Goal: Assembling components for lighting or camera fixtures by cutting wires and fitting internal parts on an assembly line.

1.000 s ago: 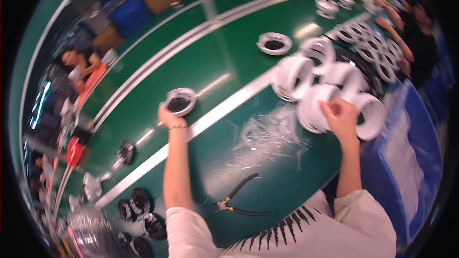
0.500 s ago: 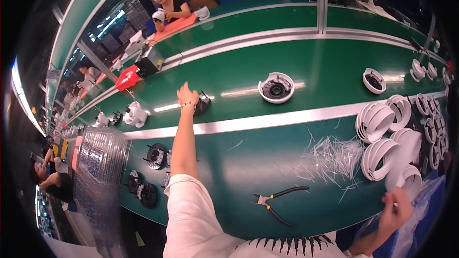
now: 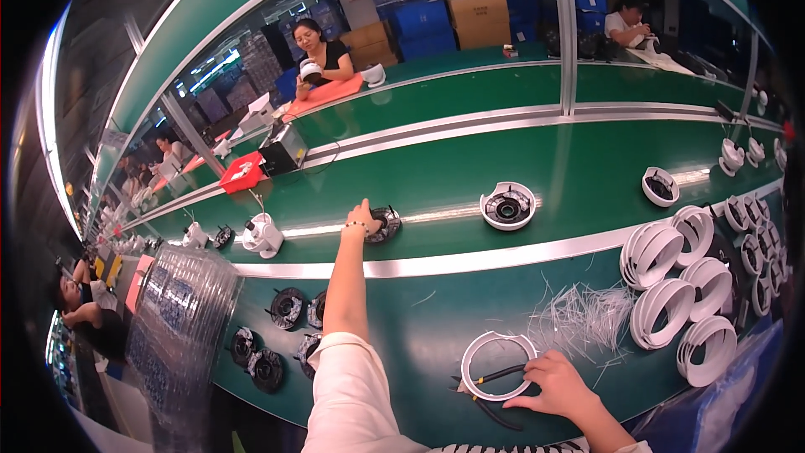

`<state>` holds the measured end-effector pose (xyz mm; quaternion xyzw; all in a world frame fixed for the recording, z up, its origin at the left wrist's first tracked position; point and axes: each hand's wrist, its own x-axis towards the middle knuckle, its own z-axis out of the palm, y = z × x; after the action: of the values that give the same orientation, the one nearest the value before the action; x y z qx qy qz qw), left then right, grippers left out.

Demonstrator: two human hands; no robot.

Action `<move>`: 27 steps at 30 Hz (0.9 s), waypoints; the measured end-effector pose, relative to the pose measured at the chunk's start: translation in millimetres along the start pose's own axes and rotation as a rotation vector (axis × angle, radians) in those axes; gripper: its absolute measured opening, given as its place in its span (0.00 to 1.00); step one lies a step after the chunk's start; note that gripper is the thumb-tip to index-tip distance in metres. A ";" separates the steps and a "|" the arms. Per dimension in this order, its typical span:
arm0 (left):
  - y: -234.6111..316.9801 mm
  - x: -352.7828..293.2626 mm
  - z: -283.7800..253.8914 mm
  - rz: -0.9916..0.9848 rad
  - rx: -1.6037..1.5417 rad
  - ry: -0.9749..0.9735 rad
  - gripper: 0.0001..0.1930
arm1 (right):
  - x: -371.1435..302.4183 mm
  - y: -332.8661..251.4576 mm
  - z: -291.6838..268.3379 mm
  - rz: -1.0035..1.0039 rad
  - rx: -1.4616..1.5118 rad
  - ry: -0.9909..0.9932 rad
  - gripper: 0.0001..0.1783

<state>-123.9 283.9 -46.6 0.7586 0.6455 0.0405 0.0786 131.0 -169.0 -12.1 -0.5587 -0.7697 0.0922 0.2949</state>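
One white ring (image 3: 466, 362); held between right fingers (image 3: 547, 366)

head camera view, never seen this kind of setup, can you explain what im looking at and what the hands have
No robot here: these are a person's bare hands, seen from a fisheye camera on that person's head, so straight edges bend. The right hand holds a white ring; pliers show through its opening. The left hand is at a round black part; its grip is hidden. On the green table are thin pale strips, more white rings at the right and black parts at the left.
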 end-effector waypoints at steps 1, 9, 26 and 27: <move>1.0 -1.9 5.1 0.103 -0.017 0.056 0.40 | -1.9 4.5 3.1 0.001 -0.006 0.009 0.25; 44.1 -27.5 -8.1 0.041 -0.103 0.036 0.37 | 15.5 -29.4 -1.8 0.265 -0.123 -0.175 0.62; 163.5 -143.0 0.2 0.287 -1.331 -0.095 0.07 | 35.3 -29.2 29.0 0.313 -0.168 -0.276 0.59; 164.5 -148.7 3.3 0.289 -1.360 -0.109 0.08 | 36.1 -27.4 26.4 0.228 -0.164 -0.352 0.59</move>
<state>12.4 111.7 -15.7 0.6201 0.3645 0.4077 0.5624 86.9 -140.9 -7.9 -0.6395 -0.7460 0.1584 0.0971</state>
